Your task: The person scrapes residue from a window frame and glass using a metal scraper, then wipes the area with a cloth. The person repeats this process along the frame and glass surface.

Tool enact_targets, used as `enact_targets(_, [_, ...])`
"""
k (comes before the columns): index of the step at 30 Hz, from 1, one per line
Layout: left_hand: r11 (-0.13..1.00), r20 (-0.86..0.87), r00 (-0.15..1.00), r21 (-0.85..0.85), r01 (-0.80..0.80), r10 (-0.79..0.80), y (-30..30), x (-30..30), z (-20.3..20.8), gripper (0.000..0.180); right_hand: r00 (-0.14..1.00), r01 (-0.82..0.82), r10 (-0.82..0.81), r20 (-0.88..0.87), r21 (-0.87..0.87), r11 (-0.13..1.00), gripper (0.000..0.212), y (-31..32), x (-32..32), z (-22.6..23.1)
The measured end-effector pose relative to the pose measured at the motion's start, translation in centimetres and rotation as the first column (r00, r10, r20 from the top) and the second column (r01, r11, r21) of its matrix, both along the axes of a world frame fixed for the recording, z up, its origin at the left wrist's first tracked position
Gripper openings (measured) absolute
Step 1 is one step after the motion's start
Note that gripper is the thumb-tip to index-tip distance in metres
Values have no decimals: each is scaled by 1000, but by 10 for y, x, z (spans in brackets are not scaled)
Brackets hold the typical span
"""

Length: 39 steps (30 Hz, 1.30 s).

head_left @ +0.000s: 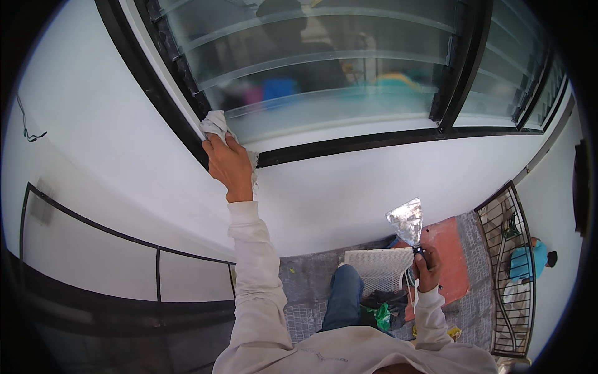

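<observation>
My left hand (229, 163) presses a crumpled white cloth (215, 123) into the lower left corner of the louvre window. Its fingers are closed round the cloth, and a strip of it hangs below by my wrist. The dark window frame (324, 147) runs along the bottom of the glass slats (336, 115). Lower down on the right, my right hand (427, 267) grips a putty knife (408, 223) by its dark handle. The wide metal blade points up, smeared with white, and is apart from the wall.
A white perforated chair (379, 265) stands below, with dark cloth and a green plastic bag (381, 316) by it. A reddish board (451, 262) lies on the grey paving. At right, a metal railing (501, 268) stands before a person in blue (526, 260). A dark-framed panel (93, 249) is at left.
</observation>
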<state>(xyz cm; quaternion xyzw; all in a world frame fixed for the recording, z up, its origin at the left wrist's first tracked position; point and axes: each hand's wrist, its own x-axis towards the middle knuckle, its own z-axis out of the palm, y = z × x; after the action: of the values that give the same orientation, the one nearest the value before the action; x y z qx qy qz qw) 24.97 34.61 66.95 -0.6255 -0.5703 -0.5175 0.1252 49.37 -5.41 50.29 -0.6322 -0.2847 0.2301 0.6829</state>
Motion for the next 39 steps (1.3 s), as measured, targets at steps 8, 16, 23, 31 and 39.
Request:
enact_targets(8, [970,45,997,235,-68,59,56,3,129,37,1000,12,-12,3,-23,1000,27,-11,8,-3])
enact_targets(16, [1000,34,999,-24,-16,17,15,0,-31,21,999,35,-35,-8,-19,999,27,-25,12,-14])
enact_targets(23, [897,145,945,383,221,-294,10,-24,51,29,997,58,-59,-44,-10,998,29,-34,21,-16])
enact_targets(31, [951,-182,977,304,-53,112,36,9,10,21,998,59,-59,6,-29,998,28,-30,15,-20])
enact_targets(39, [983,-71,997,176,56,-44,32,-9,28,21,998,49,-48,-45,15,999,28,-41,24,-15])
